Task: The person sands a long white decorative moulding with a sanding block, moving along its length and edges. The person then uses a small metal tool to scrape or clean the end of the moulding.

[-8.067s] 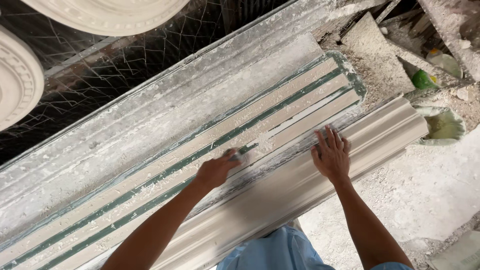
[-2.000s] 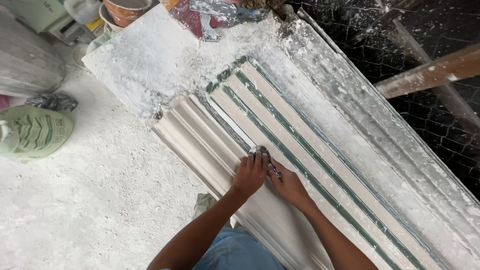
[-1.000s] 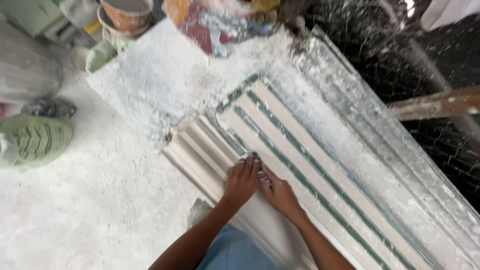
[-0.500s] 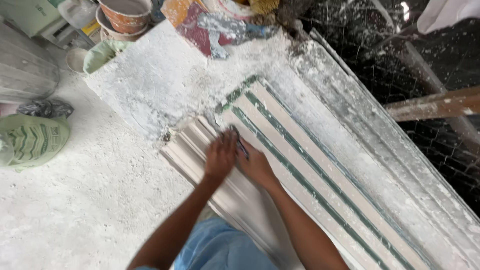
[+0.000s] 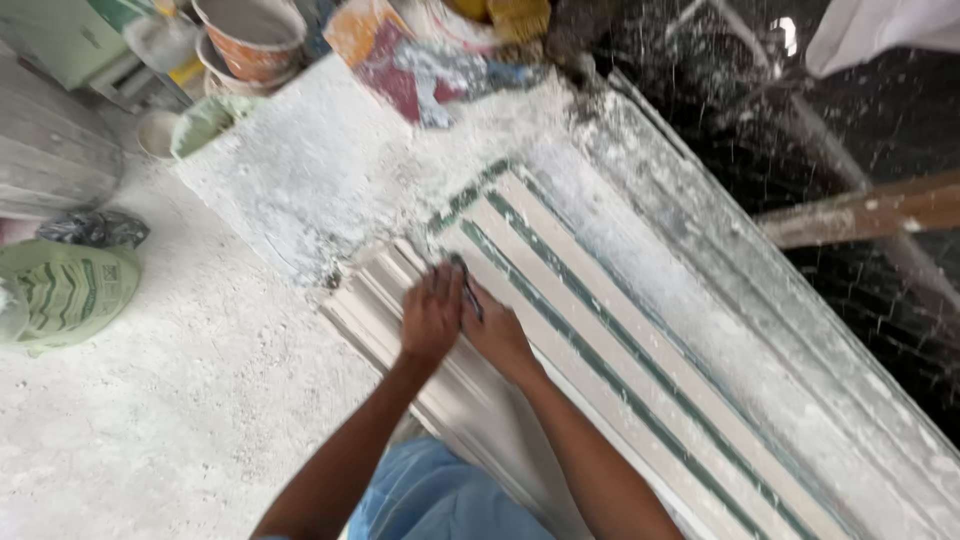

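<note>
Both hands, left hand (image 5: 432,318) and right hand (image 5: 497,335), clenched on a thin dark tool (image 5: 466,287) at the moulding (image 5: 480,400) strip's eleven-o'clock end; judged: near end being worked, remaining length untouched.

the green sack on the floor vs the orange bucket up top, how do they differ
The green sack lies slumped on the dusty floor at the left edge; the orange bucket stands upright at the top of the view. The green sack is soft, pale green and crumpled; the orange bucket is rigid and round, with its open mouth showing a grey inside. Both sit well away from the hands and carry white dust.
</note>
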